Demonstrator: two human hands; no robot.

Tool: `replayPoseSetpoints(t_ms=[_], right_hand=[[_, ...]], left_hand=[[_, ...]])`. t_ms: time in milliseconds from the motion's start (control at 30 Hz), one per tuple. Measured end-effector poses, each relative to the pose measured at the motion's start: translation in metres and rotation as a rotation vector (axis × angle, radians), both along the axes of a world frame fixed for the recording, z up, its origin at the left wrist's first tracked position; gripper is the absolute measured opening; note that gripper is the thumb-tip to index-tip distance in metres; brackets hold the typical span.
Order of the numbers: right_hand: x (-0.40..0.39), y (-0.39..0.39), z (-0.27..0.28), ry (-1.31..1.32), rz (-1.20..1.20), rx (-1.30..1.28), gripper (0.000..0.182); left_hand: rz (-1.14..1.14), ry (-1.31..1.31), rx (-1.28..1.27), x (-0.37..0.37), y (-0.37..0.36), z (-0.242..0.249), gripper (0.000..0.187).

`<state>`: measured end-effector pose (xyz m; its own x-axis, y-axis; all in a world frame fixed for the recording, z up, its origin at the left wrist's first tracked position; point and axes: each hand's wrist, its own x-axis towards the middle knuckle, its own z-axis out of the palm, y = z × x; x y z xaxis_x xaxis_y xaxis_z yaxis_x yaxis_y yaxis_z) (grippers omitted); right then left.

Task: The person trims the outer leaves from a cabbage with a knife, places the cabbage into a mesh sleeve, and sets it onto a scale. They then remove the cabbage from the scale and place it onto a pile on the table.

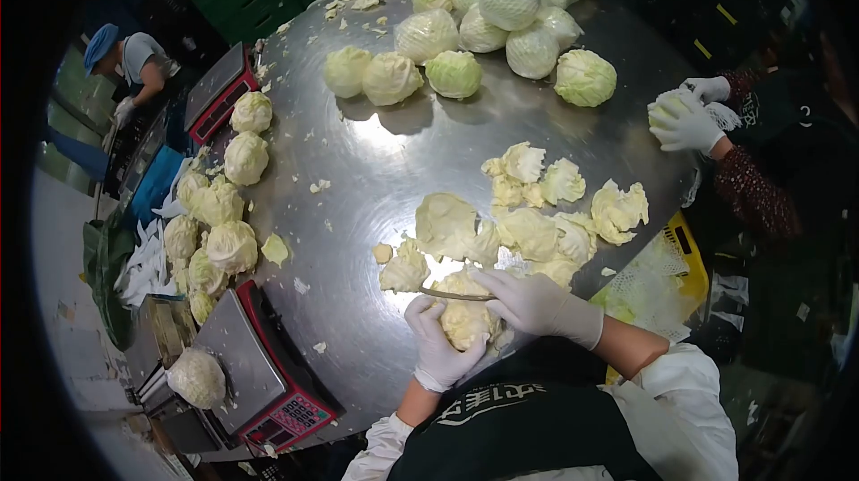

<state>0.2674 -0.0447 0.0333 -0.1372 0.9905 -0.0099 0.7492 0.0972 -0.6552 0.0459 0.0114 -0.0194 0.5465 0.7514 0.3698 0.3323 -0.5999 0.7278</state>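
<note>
My left hand (pixel 440 345), in a white glove, is wrapped round the side of a pale, trimmed cabbage (pixel 467 323) near the table's front edge. In my gloved right hand (pixel 544 306) is a knife (pixel 455 295), seen almost edge-on as a thin dark strip lying across the top of the cabbage. The fingers hide its handle. Just beyond both hands lie loose cabbage leaves (pixel 446 223) and torn leaf pieces (pixel 528 232), spread to the right.
Several cabbages, some in net wrap (pixel 510 3), are piled at the table's (pixel 358 212) far side. More cabbages (pixel 231 246) line the left edge by a scale (pixel 259 365). On the right, a co-worker's gloved hands (pixel 689 123) hold a cabbage. A yellow crate (pixel 687 257) stands below them.
</note>
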Motion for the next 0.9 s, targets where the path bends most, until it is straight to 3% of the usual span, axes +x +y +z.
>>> replayPoseSetpoints(t_ms=[133,200,300,400,433,467,533,600,667,767,900], right_hand=[[0.011,0.035,0.011,0.029,-0.058,-0.228,0.040],[0.034,0.055,-0.013,-0.155,-0.165,-0.192,0.034],[0.069,0.058,-0.060,-0.060,-0.386,-0.003,0.034],[0.071,0.046,-0.035,0.064,-0.578,-0.035,0.035],[0.063,0.037,-0.016,0.136,-0.525,-0.100,0.036],[0.049,0.028,-0.011,0.146,-0.514,-0.105,0.036],[0.017,0.001,-0.008,0.239,-0.317,-0.038,0.040],[-0.011,-0.021,0.002,0.156,-0.157,0.075,0.054],[-0.029,-0.036,0.014,0.157,-0.129,-0.006,0.060],[-0.038,-0.052,0.012,0.102,-0.118,-0.085,0.067],[-0.035,-0.063,0.011,0.056,-0.144,-0.070,0.067]], left_hand=[[-0.045,0.015,0.067,0.009,-0.006,0.011,0.076],[-0.093,0.032,0.125,0.012,-0.017,0.015,0.074],[-0.119,0.041,0.115,0.003,-0.026,0.011,0.071],[0.102,0.059,-0.182,-0.025,-0.031,0.010,0.089],[0.136,0.128,-0.174,-0.036,-0.032,0.004,0.103],[0.148,0.139,-0.175,-0.038,-0.030,-0.001,0.103],[0.190,-0.067,-0.421,-0.040,-0.026,-0.009,0.108],[0.218,-0.083,-0.425,-0.035,-0.023,-0.008,0.108],[0.210,0.082,-0.173,-0.028,-0.020,-0.002,0.104],[0.139,-0.056,-0.166,-0.008,-0.020,0.000,0.102],[0.095,0.007,-0.153,0.000,-0.025,0.000,0.100]])
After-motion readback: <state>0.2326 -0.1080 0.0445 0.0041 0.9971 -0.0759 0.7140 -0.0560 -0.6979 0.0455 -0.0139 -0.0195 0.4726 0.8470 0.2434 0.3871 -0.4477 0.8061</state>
